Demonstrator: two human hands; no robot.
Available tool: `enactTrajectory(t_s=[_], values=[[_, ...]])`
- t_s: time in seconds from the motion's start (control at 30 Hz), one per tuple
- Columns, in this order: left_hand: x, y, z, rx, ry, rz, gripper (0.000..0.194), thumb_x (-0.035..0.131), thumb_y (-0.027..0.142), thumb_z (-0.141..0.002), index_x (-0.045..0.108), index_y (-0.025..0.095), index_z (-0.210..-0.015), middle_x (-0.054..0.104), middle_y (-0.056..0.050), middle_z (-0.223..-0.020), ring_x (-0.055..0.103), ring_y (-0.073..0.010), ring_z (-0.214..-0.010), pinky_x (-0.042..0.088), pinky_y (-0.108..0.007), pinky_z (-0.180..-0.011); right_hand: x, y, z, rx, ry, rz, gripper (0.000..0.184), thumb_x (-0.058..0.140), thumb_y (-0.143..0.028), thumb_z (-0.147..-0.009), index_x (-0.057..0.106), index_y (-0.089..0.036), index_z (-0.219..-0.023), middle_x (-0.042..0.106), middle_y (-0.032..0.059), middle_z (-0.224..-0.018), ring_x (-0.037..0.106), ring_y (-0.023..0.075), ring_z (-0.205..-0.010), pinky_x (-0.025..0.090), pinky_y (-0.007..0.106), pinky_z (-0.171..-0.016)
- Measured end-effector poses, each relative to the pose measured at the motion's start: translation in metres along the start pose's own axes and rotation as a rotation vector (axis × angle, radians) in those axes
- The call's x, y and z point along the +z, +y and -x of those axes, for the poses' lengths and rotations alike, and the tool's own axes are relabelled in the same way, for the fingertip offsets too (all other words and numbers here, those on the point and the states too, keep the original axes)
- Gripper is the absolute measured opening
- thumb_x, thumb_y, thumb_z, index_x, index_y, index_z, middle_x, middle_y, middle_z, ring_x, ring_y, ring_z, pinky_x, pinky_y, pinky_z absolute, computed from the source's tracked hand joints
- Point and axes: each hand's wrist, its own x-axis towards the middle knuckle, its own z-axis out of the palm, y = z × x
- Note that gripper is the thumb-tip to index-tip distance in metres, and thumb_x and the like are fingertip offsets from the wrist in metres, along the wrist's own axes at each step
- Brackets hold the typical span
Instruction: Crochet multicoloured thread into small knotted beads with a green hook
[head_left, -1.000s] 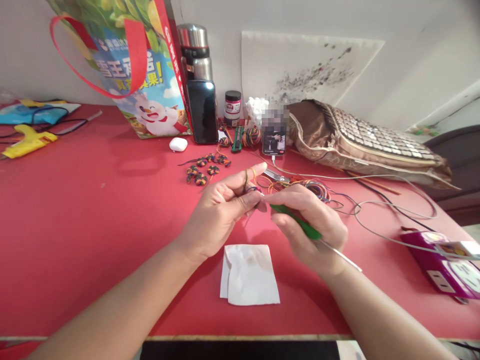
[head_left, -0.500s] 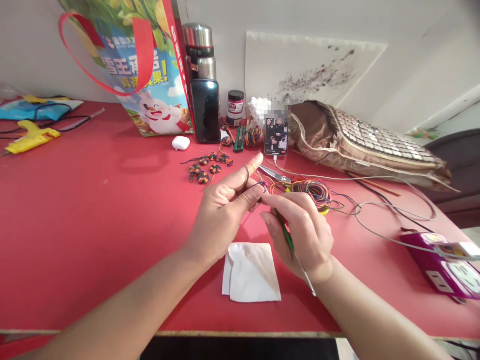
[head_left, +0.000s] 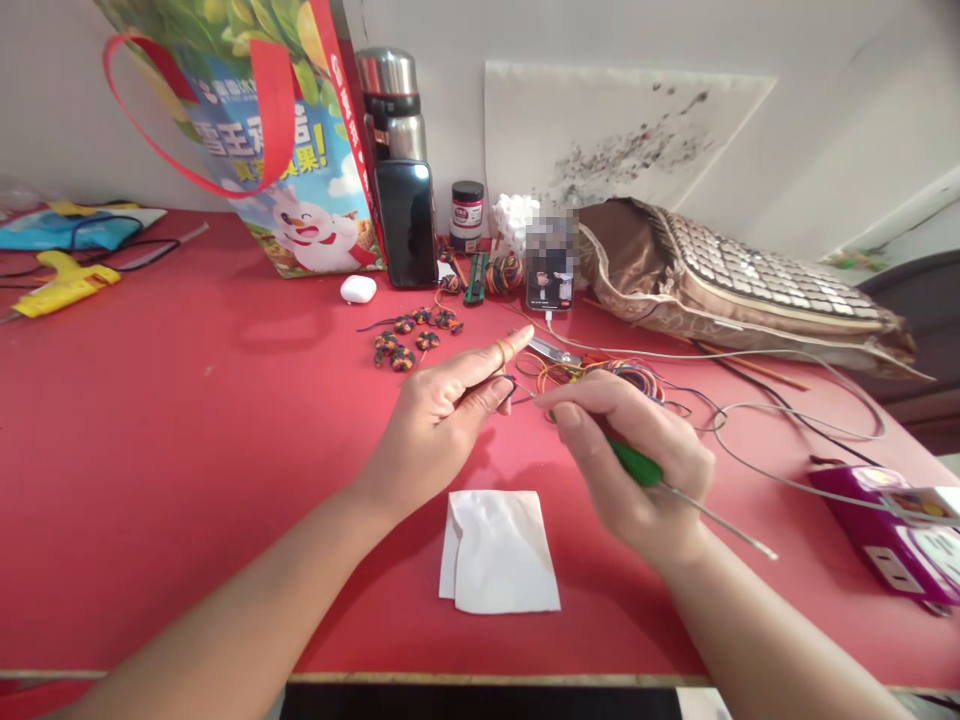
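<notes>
My left hand (head_left: 435,425) pinches a small piece of dark yarn work (head_left: 511,383) between thumb and fingers. A strand of yarn loops around its raised index finger. My right hand (head_left: 630,515) is closed on a crochet hook (head_left: 636,463) with a green handle; its thin tip reaches to the yarn work, and its metal rear end sticks out past the wrist. How the tip sits in the stitches is too small to tell. Beyond the hands lie several small crocheted multicoloured pieces (head_left: 403,357) and a loose coil of multicoloured yarn (head_left: 637,378).
A folded white tissue (head_left: 506,555) lies before me on the red table (head_left: 187,450). Scissors (head_left: 553,350) lie near the yarn. Two phones, one a dark phone (head_left: 406,225), stand behind. A yellow glue gun (head_left: 64,283) is left, a purple power strip (head_left: 892,530) right.
My right hand has moved right, away from my left hand. The crochet hook has swung flatter, its rear end now pointing further right. My left index finger has lowered slightly.
</notes>
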Motion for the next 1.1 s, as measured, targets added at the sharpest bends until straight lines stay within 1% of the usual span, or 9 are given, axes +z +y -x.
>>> enactTrajectory(t_s=[0.1, 0.2, 0.33, 0.4, 0.47, 0.6, 0.8, 0.93, 1.1], values=[[-0.003, 0.0, -0.001, 0.04, -0.058, -0.052, 0.032, 0.07, 0.026, -0.099, 0.084, 0.025, -0.127, 0.072, -0.003, -0.084, 0.065, -0.0188, -0.085, 0.056, -0.029, -0.081, -0.007, 0.002, -0.002, 0.139, 0.003, -0.078, 0.016, 0.065, -0.016, -0.103, 0.078, -0.021, -0.094, 0.069, 0.0006, -0.075, 0.059, 0.0125, -0.062, 0.046, 0.027, -0.057], [-0.004, 0.0, -0.002, 0.066, -0.094, -0.083, 0.023, 0.067, 0.024, -0.099, 0.088, 0.024, -0.109, 0.062, -0.001, -0.074, 0.065, -0.019, -0.08, 0.053, -0.029, -0.073, -0.012, 0.005, -0.003, 0.262, 0.025, -0.201, 0.018, 0.069, -0.022, -0.102, 0.08, -0.021, -0.088, 0.07, 0.0015, -0.073, 0.056, 0.0122, -0.059, 0.041, 0.026, -0.05], [-0.004, 0.003, -0.001, 0.046, -0.114, -0.069, 0.023, 0.066, 0.024, -0.099, 0.087, 0.025, -0.09, 0.059, -0.001, -0.075, 0.061, -0.0176, -0.074, 0.047, -0.028, -0.067, -0.015, 0.009, -0.004, 0.398, 0.06, -0.381, 0.018, 0.075, -0.027, -0.098, 0.082, -0.02, -0.083, 0.063, 0.0011, -0.067, 0.048, 0.0108, -0.054, 0.034, 0.025, -0.046], [-0.005, 0.004, 0.0, 0.031, -0.127, -0.038, 0.021, 0.067, 0.024, -0.098, 0.087, 0.024, -0.091, 0.06, -0.002, -0.075, 0.059, -0.0176, -0.075, 0.047, -0.029, -0.068, -0.015, 0.011, -0.005, 0.434, 0.063, -0.462, 0.018, 0.076, -0.027, -0.097, 0.083, -0.02, -0.083, 0.059, 0.0, -0.063, 0.045, 0.01, -0.052, 0.032, 0.025, -0.045], [-0.005, 0.005, 0.0, 0.011, -0.138, -0.005, 0.021, 0.068, 0.022, -0.095, 0.089, 0.024, -0.1, 0.062, -0.002, -0.078, 0.055, -0.0164, -0.074, 0.047, -0.03, -0.069, -0.015, 0.013, -0.007, 0.462, 0.063, -0.512, 0.018, 0.078, -0.029, -0.095, 0.083, -0.019, -0.081, 0.057, -0.0002, -0.061, 0.041, 0.0092, -0.05, 0.028, 0.025, -0.044], [-0.007, 0.005, 0.0, -0.024, -0.166, 0.059, 0.034, 0.069, 0.017, -0.093, 0.088, 0.027, -0.12, 0.067, -0.002, -0.082, 0.052, -0.0141, -0.073, 0.046, -0.028, -0.069, -0.014, 0.011, -0.012, 0.532, 0.08, -0.57, 0.023, 0.084, -0.032, -0.088, 0.081, -0.016, -0.072, 0.057, 0.0007, -0.059, 0.033, 0.0067, -0.046, 0.02, 0.024, -0.042], [-0.007, 0.005, 0.0, 0.005, -0.19, 0.102, 0.029, 0.068, 0.015, -0.094, 0.091, 0.029, -0.105, 0.076, -0.005, -0.091, 0.058, -0.0148, -0.076, 0.05, -0.028, -0.072, -0.015, 0.009, -0.016, 0.573, 0.084, -0.681, 0.022, 0.089, -0.033, -0.083, 0.082, -0.016, -0.07, 0.054, 0.0004, -0.055, 0.035, 0.007, -0.044, 0.017, 0.024, -0.043], [-0.003, 0.005, -0.002, 0.023, -0.178, 0.159, 0.037, 0.071, 0.011, -0.091, 0.09, 0.032, -0.115, 0.078, -0.002, -0.086, 0.061, -0.0144, -0.074, 0.055, -0.028, -0.074, -0.016, 0.012, -0.015, 0.59, 0.045, -0.744, 0.024, 0.089, -0.036, -0.084, 0.083, -0.015, -0.073, 0.05, -0.0016, -0.052, 0.033, 0.0064, -0.043, 0.016, 0.024, -0.043], [0.002, 0.003, -0.001, 0.029, -0.203, 0.226, 0.041, 0.072, 0.009, -0.091, 0.087, 0.034, -0.119, 0.082, -0.002, -0.093, 0.065, -0.0137, -0.075, 0.059, -0.028, -0.08, -0.014, 0.013, -0.012, 0.596, -0.002, -0.801, 0.025, 0.089, -0.039, -0.086, 0.082, -0.017, -0.074, 0.052, -0.0022, -0.053, 0.034, 0.0071, -0.043, 0.021, 0.024, -0.043]])
